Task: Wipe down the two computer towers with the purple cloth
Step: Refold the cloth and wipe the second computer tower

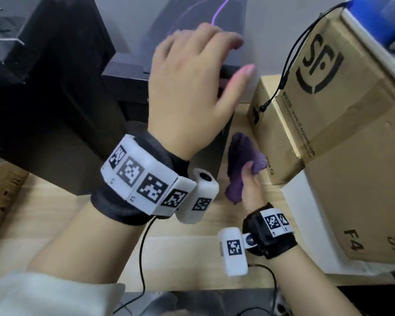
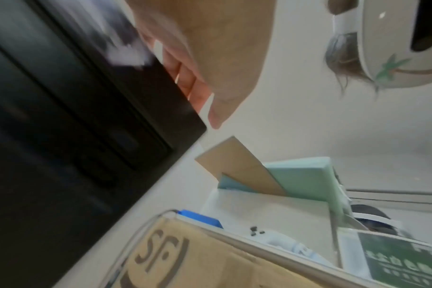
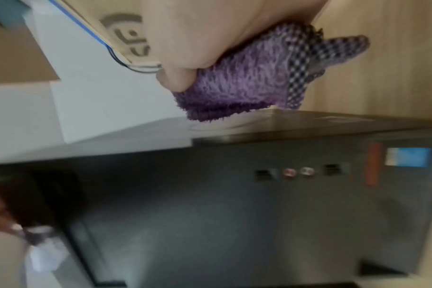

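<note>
Purple cloth [image 1: 242, 165] bunched in right hand [image 1: 252, 190] grip

Purple cloth [image 3: 237, 87]: purple pile, edged by a dark-and-light checked band. Computer tower [image 3: 234, 204]: black, marked with blue and orange stickers. Cardboard box [image 1: 351, 124]: brown, printed in black. Table [image 1: 180, 247]: pale wood grain. Wrist bands [image 1: 144, 181]: white blocks patterned with black-and-white squares.

My head cam looks straight down over both wrists, while each wrist cam sits close along my fingers, and all three catch the black tower [image 1: 214, 142] and SF box [image 1: 342, 92].
</note>
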The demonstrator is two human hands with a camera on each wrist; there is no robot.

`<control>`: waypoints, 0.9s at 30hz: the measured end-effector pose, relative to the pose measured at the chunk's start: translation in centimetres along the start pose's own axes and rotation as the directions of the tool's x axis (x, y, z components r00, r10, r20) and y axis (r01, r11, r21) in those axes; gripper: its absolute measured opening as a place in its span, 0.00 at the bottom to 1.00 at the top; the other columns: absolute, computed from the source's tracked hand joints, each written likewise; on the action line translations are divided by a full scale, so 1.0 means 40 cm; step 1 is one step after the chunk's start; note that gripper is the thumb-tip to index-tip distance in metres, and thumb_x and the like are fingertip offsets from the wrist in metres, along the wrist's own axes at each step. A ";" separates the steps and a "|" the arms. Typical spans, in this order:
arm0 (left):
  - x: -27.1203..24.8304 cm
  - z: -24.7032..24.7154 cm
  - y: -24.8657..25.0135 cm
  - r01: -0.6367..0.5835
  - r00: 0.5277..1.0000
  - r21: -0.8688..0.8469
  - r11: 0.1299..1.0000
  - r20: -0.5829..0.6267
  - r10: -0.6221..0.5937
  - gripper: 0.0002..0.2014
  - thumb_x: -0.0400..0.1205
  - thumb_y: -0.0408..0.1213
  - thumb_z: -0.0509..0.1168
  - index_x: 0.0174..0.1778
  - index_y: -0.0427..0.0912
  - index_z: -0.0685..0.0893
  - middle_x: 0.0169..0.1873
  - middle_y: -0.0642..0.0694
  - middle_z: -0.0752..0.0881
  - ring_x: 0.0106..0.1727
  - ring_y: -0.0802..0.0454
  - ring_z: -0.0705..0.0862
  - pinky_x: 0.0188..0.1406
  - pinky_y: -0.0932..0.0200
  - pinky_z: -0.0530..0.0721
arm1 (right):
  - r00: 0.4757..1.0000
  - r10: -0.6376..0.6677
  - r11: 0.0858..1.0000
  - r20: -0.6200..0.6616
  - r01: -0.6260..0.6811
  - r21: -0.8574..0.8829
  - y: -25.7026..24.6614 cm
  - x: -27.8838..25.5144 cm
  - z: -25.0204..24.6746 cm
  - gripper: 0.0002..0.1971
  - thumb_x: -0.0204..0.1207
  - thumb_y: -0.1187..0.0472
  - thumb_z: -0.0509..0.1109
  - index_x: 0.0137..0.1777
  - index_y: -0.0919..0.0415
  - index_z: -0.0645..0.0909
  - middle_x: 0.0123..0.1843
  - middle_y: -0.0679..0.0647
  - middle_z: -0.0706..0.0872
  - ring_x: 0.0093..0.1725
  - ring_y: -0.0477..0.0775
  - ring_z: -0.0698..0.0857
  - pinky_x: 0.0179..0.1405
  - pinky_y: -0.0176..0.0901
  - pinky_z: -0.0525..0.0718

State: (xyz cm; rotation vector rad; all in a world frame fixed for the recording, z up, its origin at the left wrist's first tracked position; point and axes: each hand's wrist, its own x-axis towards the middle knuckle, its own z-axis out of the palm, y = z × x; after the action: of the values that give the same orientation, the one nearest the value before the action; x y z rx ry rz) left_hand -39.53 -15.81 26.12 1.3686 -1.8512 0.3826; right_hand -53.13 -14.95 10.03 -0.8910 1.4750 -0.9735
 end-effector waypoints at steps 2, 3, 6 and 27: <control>-0.002 0.024 0.020 -0.011 0.997 0.079 0.997 0.076 0.005 0.22 0.81 0.59 0.55 0.58 0.50 0.84 0.53 0.51 0.86 0.57 0.47 0.83 0.59 0.55 0.64 | 0.997 -0.063 0.994 -0.038 0.066 0.087 -0.050 -0.007 -0.009 0.24 0.85 0.52 0.49 0.77 0.62 0.63 0.66 0.53 0.74 0.68 0.47 0.71 0.57 0.26 0.66; -0.003 0.031 0.018 -0.019 0.997 0.121 0.992 0.073 0.010 0.21 0.79 0.59 0.56 0.54 0.50 0.85 0.50 0.51 0.87 0.54 0.46 0.83 0.57 0.55 0.64 | 0.996 -0.076 0.987 -0.038 0.081 0.137 -0.069 -0.014 -0.011 0.24 0.85 0.51 0.50 0.77 0.61 0.63 0.66 0.53 0.74 0.68 0.47 0.72 0.60 0.30 0.66; 0.002 0.033 -0.002 -0.032 0.999 0.140 0.990 0.033 0.028 0.14 0.75 0.52 0.61 0.47 0.50 0.86 0.43 0.51 0.87 0.49 0.45 0.84 0.49 0.55 0.66 | 0.996 -0.086 0.955 -0.031 0.091 0.281 -0.093 -0.029 -0.009 0.26 0.83 0.48 0.51 0.78 0.59 0.62 0.71 0.54 0.73 0.68 0.49 0.72 0.71 0.43 0.68; -0.002 -0.073 -0.171 0.072 0.997 -0.145 0.987 -0.007 -0.074 0.11 0.68 0.41 0.66 0.42 0.45 0.90 0.37 0.50 0.83 0.40 0.47 0.80 0.41 0.46 0.79 | 0.904 -0.384 0.919 0.191 0.354 0.172 -0.209 0.168 0.248 0.64 0.52 0.15 0.56 0.82 0.58 0.51 0.84 0.53 0.56 0.84 0.49 0.54 0.84 0.47 0.51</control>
State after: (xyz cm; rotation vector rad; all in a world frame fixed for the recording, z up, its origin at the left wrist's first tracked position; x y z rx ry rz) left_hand -32.14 -16.41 26.54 1.3278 -1.7774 0.2139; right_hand -43.91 -25.30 14.65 -1.1671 1.0568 -1.1925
